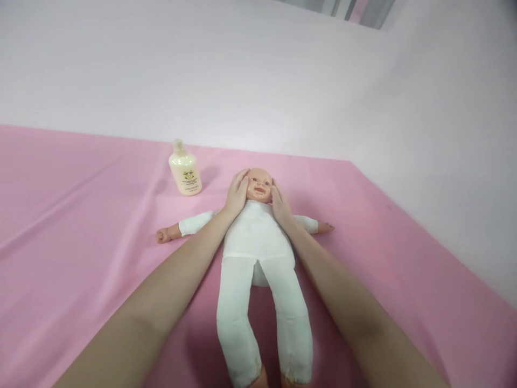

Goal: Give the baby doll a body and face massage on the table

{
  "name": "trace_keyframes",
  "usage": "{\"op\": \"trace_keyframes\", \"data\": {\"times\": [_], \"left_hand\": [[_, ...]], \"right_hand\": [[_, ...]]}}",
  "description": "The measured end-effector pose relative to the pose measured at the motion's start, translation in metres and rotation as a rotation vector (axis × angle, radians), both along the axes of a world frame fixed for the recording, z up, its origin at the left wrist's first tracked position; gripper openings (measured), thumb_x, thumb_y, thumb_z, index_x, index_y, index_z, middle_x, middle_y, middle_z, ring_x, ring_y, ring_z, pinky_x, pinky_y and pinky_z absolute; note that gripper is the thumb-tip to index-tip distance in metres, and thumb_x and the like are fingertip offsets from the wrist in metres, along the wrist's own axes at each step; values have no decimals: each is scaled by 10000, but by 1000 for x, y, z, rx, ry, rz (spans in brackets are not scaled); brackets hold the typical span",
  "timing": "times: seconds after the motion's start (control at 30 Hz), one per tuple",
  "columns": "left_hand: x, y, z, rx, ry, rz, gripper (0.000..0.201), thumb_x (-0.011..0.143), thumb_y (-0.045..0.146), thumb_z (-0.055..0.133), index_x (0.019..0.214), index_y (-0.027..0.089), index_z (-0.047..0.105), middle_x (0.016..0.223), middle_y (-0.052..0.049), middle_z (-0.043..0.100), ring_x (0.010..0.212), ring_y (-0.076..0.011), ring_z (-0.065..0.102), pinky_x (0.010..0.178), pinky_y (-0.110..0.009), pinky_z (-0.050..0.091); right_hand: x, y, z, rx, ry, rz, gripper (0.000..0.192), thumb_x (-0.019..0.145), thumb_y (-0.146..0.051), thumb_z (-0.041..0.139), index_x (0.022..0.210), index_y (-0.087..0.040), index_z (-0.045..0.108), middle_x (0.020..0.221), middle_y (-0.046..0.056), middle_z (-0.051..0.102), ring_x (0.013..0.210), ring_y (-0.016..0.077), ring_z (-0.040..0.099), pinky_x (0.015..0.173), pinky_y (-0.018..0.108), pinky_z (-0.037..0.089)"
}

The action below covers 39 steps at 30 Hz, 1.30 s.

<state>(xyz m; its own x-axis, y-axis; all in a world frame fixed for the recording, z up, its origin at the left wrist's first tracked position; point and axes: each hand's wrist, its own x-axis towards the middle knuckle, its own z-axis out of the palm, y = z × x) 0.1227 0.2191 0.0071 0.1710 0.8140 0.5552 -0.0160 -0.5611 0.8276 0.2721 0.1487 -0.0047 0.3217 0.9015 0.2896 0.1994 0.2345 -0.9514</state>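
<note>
- Head camera, looking down: the left hand is lying flat and open against one side of the doll's head, fingers spread up over the cheek and temple, cupping rather than gripping.
- The right hand is pressing the opposite side of the head in the same way, palm open, fingers pointing toward the far edge of the surface; both bare forearms are reaching in from the near edge.
- The baby doll, in a white bodysuit, is lying face up on the pink sheet, roughly midway between the left and right edges and closer to the far edge with its head.
- Its long axis is running from the near edge to the far edge: feet toward the person, head pointing away, arms stretched out sideways toward the left and right edges.
- Judging by the pose, the handling is appearing to be at the face, with both cheeks being covered; the trunk, arms and legs are lying untouched, so most of the body is looking still to be done.
- A cream lotion bottle is standing upright near the far edge, just left of the head and apart from it, cap on as far as can be told.
- A pale wall is rising beyond the far edge.
</note>
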Motion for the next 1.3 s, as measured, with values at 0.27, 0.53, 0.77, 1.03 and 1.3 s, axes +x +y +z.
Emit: {"op": "trace_keyframes", "data": {"times": [0.27,0.53,0.77,1.03,1.3], "left_hand": [[1,0,1,0,-5,6,388,964,405,391,1258,215,556,1365,-70,545,1309,-177,471,1169,-365,321],[1,-2,3,-5,4,4,393,965,402,390,1267,210,553,1366,-75,543,1313,-183,467,1172,-374,315],[1,-4,4,-14,-2,8,387,964,396,392,1255,207,562,1359,-75,550,1306,-184,474,1168,-373,319],[0,-5,5,-26,-3,-3,389,963,390,395,1269,207,549,1380,-76,531,1322,-181,458,1175,-370,307],[1,-3,5,-35,-10,13,376,959,382,399,1248,205,561,1360,-76,546,1308,-182,471,1172,-370,312]], "right_hand": [[-1,-2,2,-21,-12,-5,634,905,-618,383,1455,-305,362,1541,-30,360,1436,186,323,1208,438,253],[-2,-4,4,-23,2,0,634,903,-614,393,1456,-306,359,1542,-28,361,1427,185,339,1209,431,249],[-2,-4,4,-11,-2,-2,626,903,-613,393,1448,-305,379,1529,-40,380,1448,192,296,1220,431,231],[-3,-4,7,-5,18,15,608,899,-600,411,1432,-309,404,1494,-40,436,1451,193,289,1224,455,212],[-3,-1,4,-12,17,10,606,895,-614,407,1428,-325,407,1483,-51,449,1449,184,294,1225,451,210]]}}
